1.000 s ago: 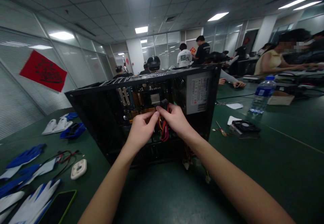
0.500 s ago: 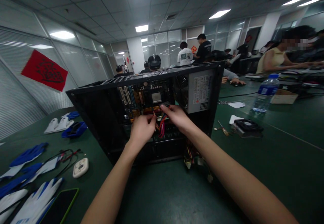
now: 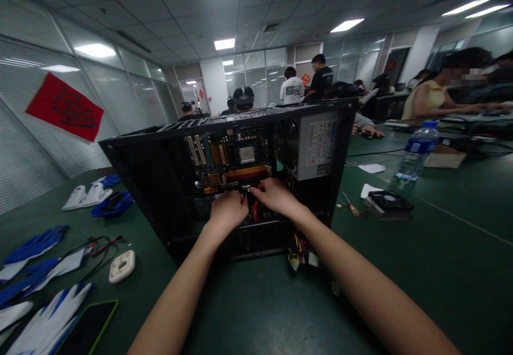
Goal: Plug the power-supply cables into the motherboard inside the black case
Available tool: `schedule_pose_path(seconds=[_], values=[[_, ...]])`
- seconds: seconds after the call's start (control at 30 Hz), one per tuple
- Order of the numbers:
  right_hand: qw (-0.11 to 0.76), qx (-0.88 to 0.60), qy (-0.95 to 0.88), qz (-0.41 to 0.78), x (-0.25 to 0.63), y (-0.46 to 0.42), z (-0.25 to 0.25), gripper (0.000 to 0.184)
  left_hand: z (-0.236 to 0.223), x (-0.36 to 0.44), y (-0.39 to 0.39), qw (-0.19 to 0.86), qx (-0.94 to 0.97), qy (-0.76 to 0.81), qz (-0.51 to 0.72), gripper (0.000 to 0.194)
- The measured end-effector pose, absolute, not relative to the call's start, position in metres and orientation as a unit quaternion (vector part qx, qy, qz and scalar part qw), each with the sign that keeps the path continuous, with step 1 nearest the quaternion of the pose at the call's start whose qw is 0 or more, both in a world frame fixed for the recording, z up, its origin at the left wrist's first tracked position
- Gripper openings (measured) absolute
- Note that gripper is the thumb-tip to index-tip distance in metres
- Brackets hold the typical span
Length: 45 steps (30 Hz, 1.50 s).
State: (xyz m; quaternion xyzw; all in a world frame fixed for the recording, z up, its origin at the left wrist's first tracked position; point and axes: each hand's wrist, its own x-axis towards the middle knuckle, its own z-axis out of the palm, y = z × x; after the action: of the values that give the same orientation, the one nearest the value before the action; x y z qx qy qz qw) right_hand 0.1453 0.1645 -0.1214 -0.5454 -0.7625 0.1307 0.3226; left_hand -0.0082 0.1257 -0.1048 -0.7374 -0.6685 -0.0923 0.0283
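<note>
An open black computer case [image 3: 138, 152] stands on the table, its motherboard [image 3: 218, 154] and power supply [image 3: 315, 146] showing. My left hand [image 3: 229, 209] is closed in the lower part of the case, its fingertips pinched on thin cables just below the motherboard. Beside it, my right hand [image 3: 276, 195] is closed around a bundle of coloured cables [image 3: 255, 211], with thumb and fingers near the board's lower edge. The ends of the cables are mostly hidden by the hands. More loose cables with white connectors [image 3: 295, 261] hang from the case's front edge.
Blue-and-white gloves [image 3: 56, 312], a phone [image 3: 88, 328] and a white square gadget [image 3: 122, 267] lie left. A blue tray [image 3: 112, 204] sits behind them. To the right are a screwdriver [image 3: 351, 205], a cooling fan [image 3: 388, 203] and a water bottle [image 3: 419, 152]. Other people work beyond.
Both hands have moved down inside the case, along with the cables, exposing the orange slots at the motherboard's lower edge. The view has shifted slightly.
</note>
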Motion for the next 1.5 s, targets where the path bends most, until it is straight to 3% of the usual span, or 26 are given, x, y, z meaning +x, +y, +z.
schedule_pose_path(seconds=[0.77, 1.03, 1.23, 1.5], values=[[0.37, -0.52, -0.74, 0.214, 0.144, 0.173, -0.128, 0.04, -0.107, -0.002, 0.138, -0.002, -0.722, -0.681, -0.124, 0.041], [0.345, -0.46, -0.745, 0.337, 0.147, 0.174, -0.133, 0.036, -0.106, -0.006, 0.144, -0.055, -0.712, -0.686, -0.14, 0.038], [0.368, -0.511, -0.563, 0.535, 0.134, 0.162, -0.121, 0.036, -0.111, -0.017, 0.145, -0.069, -0.722, -0.67, -0.16, 0.037], [0.386, -0.555, -0.424, 0.603, 0.112, 0.164, -0.122, 0.04, -0.109, -0.019, 0.144, -0.081, -0.725, -0.664, -0.163, 0.038]])
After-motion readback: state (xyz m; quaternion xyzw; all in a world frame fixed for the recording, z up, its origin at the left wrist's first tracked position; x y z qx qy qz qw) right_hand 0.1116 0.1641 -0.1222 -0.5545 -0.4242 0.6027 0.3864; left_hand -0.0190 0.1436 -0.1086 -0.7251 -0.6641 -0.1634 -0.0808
